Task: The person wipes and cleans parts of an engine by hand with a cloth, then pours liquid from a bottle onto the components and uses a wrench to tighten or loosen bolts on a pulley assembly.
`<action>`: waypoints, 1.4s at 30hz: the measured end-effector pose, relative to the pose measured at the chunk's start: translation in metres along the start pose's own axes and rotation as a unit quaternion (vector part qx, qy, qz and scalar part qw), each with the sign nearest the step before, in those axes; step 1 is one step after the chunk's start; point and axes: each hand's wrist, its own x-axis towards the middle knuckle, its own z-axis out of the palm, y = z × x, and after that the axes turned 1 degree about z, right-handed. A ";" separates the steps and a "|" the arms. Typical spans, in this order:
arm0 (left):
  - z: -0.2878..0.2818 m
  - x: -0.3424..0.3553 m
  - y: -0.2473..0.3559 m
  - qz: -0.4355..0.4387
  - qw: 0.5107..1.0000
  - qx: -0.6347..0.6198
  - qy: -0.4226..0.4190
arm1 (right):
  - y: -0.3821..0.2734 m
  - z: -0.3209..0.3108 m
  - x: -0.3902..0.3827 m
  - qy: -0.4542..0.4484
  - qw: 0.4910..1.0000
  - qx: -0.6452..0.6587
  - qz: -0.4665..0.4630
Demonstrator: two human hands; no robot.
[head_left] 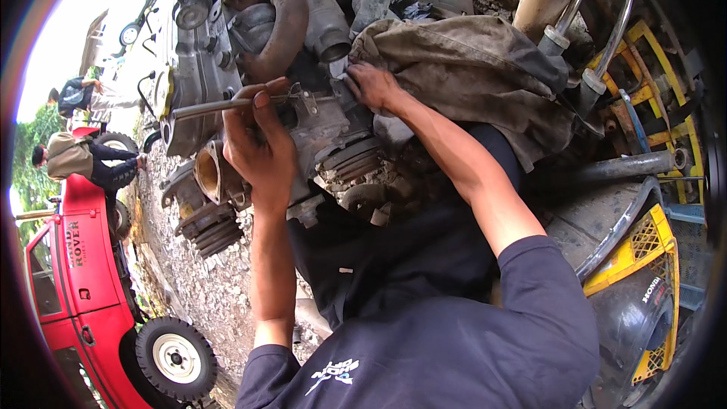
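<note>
My left hand (256,140) is closed on a slim metal rod-like tool (198,110), held level across a greasy engine assembly (333,125). Just right of the tool's inner end is a small metal bracket (309,101). My right hand (375,89) has its fingers curled at the edge of a dirty brown cloth (469,68), by a small pale object (338,67); what it holds is unclear. Above stand a rusty curved pipe (284,26) and a metal cover (189,64). Below my left fingers is an open round flange (208,170).
Yellow crates (617,257), a dark helmet (636,318), metal tubes (606,170) and fork-like shafts (609,53) crowd the right. At left, two people (79,151) (76,102) are by a red off-road vehicle (87,280) on gravel (166,242).
</note>
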 end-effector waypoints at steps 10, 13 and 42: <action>0.003 0.000 0.003 0.109 0.993 0.050 0.006 | 0.062 -0.107 0.015 0.282 0.902 0.021 0.326; 0.007 -0.002 -0.001 0.103 0.995 0.018 -0.005 | 0.013 -0.073 -0.001 0.215 0.954 0.166 0.128; 0.008 -0.004 -0.012 0.126 0.992 0.004 0.005 | 0.119 -0.167 -0.021 0.174 0.616 0.671 0.374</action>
